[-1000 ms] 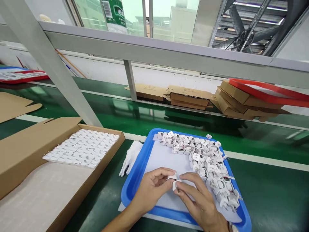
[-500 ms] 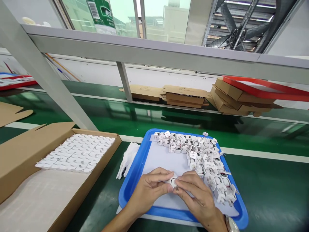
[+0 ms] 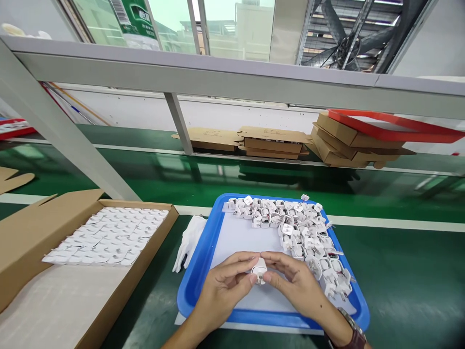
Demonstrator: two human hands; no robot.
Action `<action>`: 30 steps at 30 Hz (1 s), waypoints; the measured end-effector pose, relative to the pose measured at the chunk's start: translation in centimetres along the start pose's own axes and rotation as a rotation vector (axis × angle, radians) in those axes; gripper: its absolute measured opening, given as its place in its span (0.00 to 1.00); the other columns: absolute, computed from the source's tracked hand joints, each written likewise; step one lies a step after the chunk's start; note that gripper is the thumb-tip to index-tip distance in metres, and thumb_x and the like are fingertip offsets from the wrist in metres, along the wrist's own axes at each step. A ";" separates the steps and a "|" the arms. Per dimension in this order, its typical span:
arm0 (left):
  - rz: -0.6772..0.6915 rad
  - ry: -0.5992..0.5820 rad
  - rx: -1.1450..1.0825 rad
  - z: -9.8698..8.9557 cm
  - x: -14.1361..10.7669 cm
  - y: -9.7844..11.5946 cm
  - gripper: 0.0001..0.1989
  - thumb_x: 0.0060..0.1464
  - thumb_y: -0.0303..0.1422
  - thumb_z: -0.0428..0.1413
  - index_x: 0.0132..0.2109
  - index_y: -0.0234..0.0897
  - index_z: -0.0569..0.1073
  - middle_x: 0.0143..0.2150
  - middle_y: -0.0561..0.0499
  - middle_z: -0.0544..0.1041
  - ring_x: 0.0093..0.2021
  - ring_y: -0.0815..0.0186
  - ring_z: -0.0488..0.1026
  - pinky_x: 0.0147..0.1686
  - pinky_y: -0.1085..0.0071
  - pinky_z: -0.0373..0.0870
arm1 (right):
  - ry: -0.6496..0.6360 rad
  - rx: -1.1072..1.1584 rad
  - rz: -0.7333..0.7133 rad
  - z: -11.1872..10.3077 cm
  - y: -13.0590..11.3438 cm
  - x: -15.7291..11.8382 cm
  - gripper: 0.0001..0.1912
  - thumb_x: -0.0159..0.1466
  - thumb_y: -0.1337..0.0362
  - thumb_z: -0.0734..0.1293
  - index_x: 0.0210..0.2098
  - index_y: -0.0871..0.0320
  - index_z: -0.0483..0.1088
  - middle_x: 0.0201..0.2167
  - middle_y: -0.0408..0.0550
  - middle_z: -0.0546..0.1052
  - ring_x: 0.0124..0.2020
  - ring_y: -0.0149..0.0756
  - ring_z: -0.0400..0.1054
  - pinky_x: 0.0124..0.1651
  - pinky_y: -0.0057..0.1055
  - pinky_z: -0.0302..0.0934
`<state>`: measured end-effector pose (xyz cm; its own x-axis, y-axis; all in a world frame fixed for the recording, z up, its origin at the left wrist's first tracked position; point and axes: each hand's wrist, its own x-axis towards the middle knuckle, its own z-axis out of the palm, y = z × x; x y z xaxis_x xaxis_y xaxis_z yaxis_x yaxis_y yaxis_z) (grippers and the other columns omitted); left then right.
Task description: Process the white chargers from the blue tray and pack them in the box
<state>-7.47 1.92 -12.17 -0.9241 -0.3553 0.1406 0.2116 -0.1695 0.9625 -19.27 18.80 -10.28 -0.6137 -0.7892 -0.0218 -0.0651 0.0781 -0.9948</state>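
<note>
A small white plug adapter (image 3: 259, 271) is pinched between both hands above the front half of a blue tray (image 3: 198, 276). My left hand (image 3: 227, 283) grips its left side with thumb and fingers. On the other side, my right hand (image 3: 292, 281) has its thumb at the lower right and its fingertips along the top. Metal pins show on the face toward me. Many similar white plug housings (image 3: 308, 232) crowd the back and right of the tray, some with thin wires showing. White paper (image 3: 232, 237) lines the tray.
To the left stands an open cardboard box (image 3: 119, 298) with rows of white pieces (image 3: 112, 235). A white glove (image 3: 189, 242) lies between box and tray. Beyond the green belt, flat cartons (image 3: 272, 140) and a red tray (image 3: 392, 127) sit under a grey frame beam (image 3: 232, 80).
My right hand has shifted its grip, its fingers now over the adapter's top and thumb lower down. The adapter's pinned face shows more clearly. The whole view has swung slightly.
</note>
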 end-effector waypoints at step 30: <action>0.107 -0.054 0.155 0.3 -1.0 1.2 0.16 0.64 0.24 0.61 0.53 0.48 0.84 0.57 0.42 0.82 0.55 0.56 0.81 0.50 0.67 0.81 | -0.050 0.254 0.061 0.4 0.3 -1.1 0.15 0.65 0.57 0.76 0.52 0.46 0.80 0.55 0.44 0.82 0.56 0.41 0.78 0.62 0.38 0.72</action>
<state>-6.41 2.32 -11.13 -0.9158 -0.3127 0.2519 0.2614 0.0119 0.9652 -18.32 19.42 -10.59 -0.5702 -0.8175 -0.0813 0.1741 -0.0235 -0.9844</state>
